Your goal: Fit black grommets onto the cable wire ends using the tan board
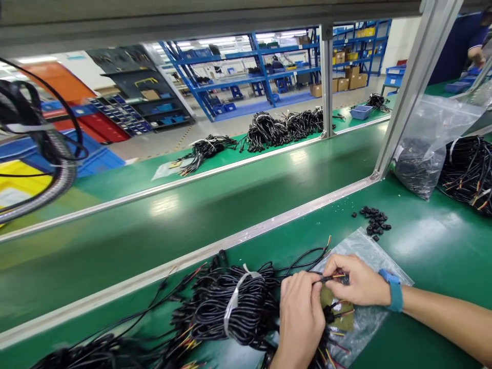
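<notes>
My left hand (302,312) is closed in a pinch around a black cable (325,279), close to its stripped end with thin coloured wires. Facing it, my right hand (355,279) curls its thumb and forefinger at that wire end, with a small black part (346,279) partly hidden between the fingers. Beneath the hands lies a clear zip bag (378,259) with an olive-coloured patch (344,323) and more cable ends on it. A thick bundle of black cables (234,302), bound with a white tie, rests just left of my left hand.
Small black pieces (376,220) lie loose beyond the bag. At the right stand a clear bag of dark parts (418,164) and another cable bundle (469,169). A metal post (417,87) and rail (269,225) border the green bench. More cables (269,130) lie across the way.
</notes>
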The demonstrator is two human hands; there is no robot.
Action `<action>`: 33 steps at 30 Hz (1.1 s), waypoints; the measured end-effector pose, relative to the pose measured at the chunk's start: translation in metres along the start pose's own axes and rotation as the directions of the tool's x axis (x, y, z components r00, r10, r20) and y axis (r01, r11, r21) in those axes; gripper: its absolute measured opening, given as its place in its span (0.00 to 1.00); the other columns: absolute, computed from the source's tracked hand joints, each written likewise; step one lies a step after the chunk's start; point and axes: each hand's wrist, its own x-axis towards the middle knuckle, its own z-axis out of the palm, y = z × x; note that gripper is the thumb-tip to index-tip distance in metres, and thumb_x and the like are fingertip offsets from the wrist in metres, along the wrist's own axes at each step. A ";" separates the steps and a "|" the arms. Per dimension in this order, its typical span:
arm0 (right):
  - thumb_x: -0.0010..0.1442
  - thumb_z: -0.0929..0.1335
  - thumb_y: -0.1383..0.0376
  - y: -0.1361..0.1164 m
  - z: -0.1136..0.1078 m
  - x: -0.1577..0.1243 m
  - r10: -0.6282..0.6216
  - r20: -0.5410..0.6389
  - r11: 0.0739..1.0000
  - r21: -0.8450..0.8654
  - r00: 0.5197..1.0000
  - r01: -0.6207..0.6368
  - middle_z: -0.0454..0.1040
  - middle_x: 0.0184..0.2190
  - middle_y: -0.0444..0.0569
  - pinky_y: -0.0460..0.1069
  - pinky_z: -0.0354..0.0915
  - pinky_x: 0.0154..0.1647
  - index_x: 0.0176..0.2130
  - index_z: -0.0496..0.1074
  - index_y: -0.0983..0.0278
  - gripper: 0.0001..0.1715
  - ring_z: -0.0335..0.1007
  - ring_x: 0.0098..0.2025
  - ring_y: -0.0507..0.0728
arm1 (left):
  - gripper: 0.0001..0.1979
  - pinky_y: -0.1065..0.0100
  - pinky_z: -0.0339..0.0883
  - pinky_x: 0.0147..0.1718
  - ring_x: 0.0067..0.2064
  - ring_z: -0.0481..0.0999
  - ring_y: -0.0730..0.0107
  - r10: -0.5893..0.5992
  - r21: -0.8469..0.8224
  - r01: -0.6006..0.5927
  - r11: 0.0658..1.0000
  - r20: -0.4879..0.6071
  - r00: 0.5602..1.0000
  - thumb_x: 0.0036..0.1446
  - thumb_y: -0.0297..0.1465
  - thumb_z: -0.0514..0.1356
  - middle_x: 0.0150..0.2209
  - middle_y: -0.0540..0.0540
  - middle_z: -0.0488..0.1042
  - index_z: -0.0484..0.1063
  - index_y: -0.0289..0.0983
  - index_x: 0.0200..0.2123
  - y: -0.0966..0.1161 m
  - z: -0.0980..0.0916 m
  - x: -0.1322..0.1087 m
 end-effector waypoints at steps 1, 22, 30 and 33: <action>0.55 0.68 0.72 0.000 0.000 0.000 -0.006 0.010 1.000 -0.007 1.000 0.006 0.76 0.31 0.44 0.46 0.65 0.33 0.36 0.71 0.63 0.06 0.70 0.31 0.53 | 0.10 0.63 0.62 0.37 0.34 0.73 0.63 -0.001 -0.002 0.001 1.000 0.006 1.000 0.68 0.26 0.52 0.32 0.48 0.75 0.70 0.39 0.35 0.000 0.000 0.000; 0.59 0.69 0.69 -0.002 0.005 0.003 -0.021 0.014 1.000 -0.006 1.000 0.021 0.78 0.31 0.46 0.46 0.67 0.33 0.36 0.74 0.63 0.03 0.73 0.32 0.54 | 0.10 0.66 0.64 0.35 0.35 0.74 0.63 -0.075 -0.101 0.076 0.992 0.016 0.997 0.69 0.29 0.52 0.33 0.48 0.77 0.72 0.40 0.36 -0.002 -0.002 0.002; 0.58 0.70 0.70 -0.001 0.002 0.002 -0.005 0.033 1.000 -0.012 0.999 0.005 0.78 0.32 0.46 0.46 0.67 0.34 0.36 0.75 0.64 0.04 0.74 0.33 0.54 | 0.11 0.67 0.64 0.35 0.34 0.74 0.65 -0.089 -0.100 0.089 0.991 0.004 0.996 0.68 0.28 0.53 0.31 0.49 0.75 0.70 0.39 0.33 -0.007 0.000 0.000; 0.59 0.70 0.70 -0.003 0.001 0.003 -0.020 0.061 1.000 0.002 0.998 0.020 0.79 0.33 0.46 0.47 0.68 0.36 0.36 0.75 0.64 0.03 0.75 0.34 0.55 | 0.11 0.68 0.63 0.33 0.33 0.74 0.65 -0.121 -0.107 0.119 0.987 -0.012 0.993 0.67 0.28 0.54 0.29 0.50 0.74 0.70 0.40 0.31 -0.008 0.000 -0.001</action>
